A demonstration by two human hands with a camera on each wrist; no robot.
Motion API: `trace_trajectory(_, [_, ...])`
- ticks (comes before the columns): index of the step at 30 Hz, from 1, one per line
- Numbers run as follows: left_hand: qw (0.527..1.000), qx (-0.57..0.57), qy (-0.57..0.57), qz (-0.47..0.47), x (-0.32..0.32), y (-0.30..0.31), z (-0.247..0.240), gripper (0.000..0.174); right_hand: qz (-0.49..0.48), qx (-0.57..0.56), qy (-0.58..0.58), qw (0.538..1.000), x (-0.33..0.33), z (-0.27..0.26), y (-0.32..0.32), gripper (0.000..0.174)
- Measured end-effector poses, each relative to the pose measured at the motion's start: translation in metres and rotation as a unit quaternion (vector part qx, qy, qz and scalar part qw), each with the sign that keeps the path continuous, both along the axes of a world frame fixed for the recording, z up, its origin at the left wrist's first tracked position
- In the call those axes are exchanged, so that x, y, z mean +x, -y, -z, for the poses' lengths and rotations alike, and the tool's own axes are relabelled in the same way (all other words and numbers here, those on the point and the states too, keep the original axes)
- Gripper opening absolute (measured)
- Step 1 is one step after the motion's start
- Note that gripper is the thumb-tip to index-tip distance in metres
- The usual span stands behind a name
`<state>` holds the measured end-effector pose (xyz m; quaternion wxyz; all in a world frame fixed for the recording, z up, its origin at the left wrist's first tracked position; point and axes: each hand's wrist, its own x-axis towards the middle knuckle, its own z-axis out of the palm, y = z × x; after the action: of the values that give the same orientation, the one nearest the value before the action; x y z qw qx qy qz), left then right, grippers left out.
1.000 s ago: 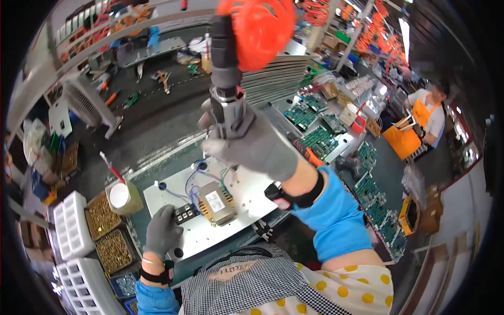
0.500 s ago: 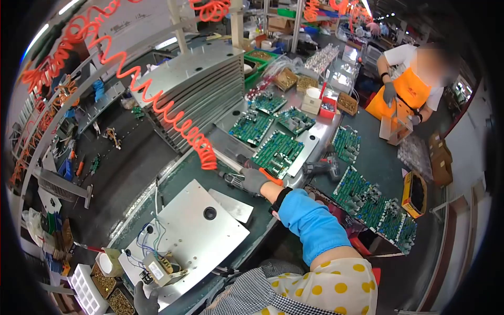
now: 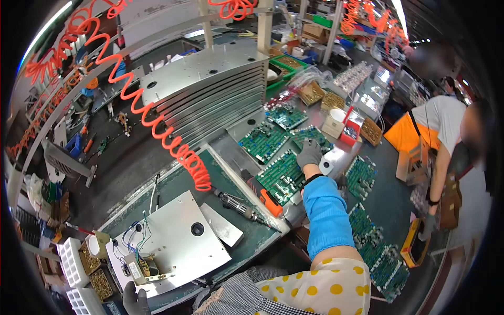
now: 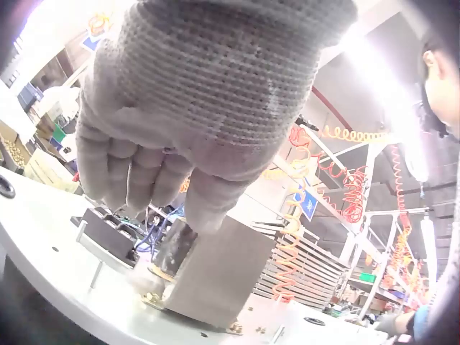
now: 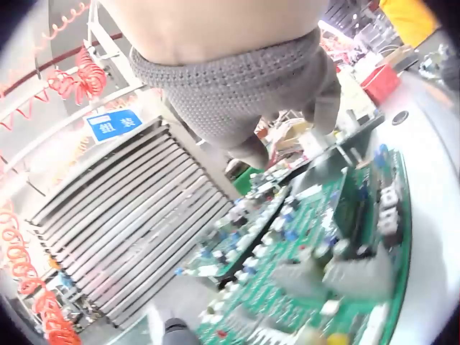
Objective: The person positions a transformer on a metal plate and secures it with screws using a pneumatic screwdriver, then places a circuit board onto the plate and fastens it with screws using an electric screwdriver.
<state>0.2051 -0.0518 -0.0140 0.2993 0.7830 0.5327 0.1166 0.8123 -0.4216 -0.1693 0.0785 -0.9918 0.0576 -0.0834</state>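
My gloved right hand (image 3: 310,153) reaches over the green circuit boards, its fingers spread at the near edge of a back board (image 3: 315,137). In the right wrist view, its thumb and fingers (image 5: 327,108) stand apart above the boards. My gloved left hand (image 3: 135,300) is beside the transformer (image 3: 140,266) on a white metal plate (image 3: 194,252). Its fingers hang loosely bent over a black terminal block (image 4: 108,233) in the left wrist view, the thumb overlapping the transformer's top. An air screwdriver (image 3: 239,205) on a red coiled hose (image 3: 152,118) lies right of the plate.
Behind the bench rises a stack of metal plates (image 3: 210,89). An orange-and-black tool (image 3: 265,197) lies beside the front board (image 3: 283,176). Screw bins (image 3: 100,283) and white trays (image 3: 73,265) stand at left. Another person in an orange apron (image 3: 415,131) bends at right.
My right hand has let go of the air screwdriver, first held above the plate, then laid down at right. It has moved on to the circuit boards. The left hand stays by the transformer.
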Motion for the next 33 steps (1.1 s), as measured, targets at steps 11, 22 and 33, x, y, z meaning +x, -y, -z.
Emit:
trace_trajectory(11, [0.975, -0.025, 0.217, 0.043, 0.013, -0.011, 0.014, 0.048, -0.059, 0.324, 0.135, 0.935, 0.013, -0.046, 0.048, 0.049])
trace_trajectory(22, [0.821, 0.122, 0.22, 0.513, 0.169, 0.058, -0.067, 0.065, -0.257, 0.899, -0.127, 0.331, -0.238, -0.214, -0.091, 0.028])
trace_trajectory(33, [0.88, 0.315, 0.271, 0.23, 0.115, 0.038, -0.013, 0.065, -0.257, 0.799, -0.453, 0.3, -0.353, -0.228, -0.173, 0.026])
